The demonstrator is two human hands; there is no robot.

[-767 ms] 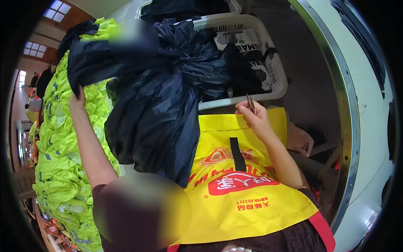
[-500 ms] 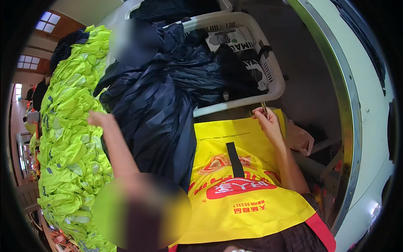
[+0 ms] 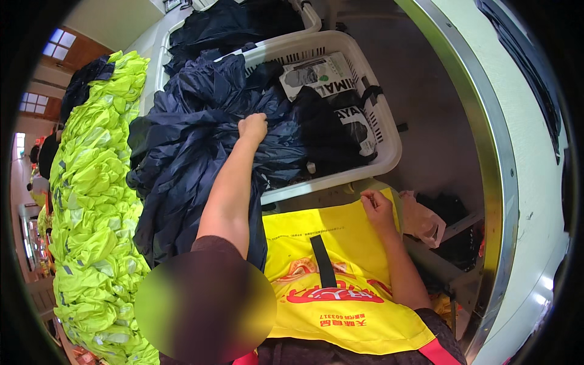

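My left hand is closed on a fold of a shiny navy blue garment. That crumpled garment hangs over the near left rim of a white plastic basket and down to my lap. My right hand is held low, fingers curled, just in front of the basket. The small scissors seen in it half a second ago are now almost wholly hidden by the fingers. Below that hand a yellow apron with red print and a black strap covers my lap.
Bright yellow-green garments are heaped high at my left. Behind the near basket stands another white basket with dark cloth. A printed black-and-white bag lies in the near basket. A metal-edged table curves along the right.
My left hand has moved right from beside the yellow-green heap onto the navy garment and grips it. My right hand has come lower and nearer, and its scissors no longer show clearly.
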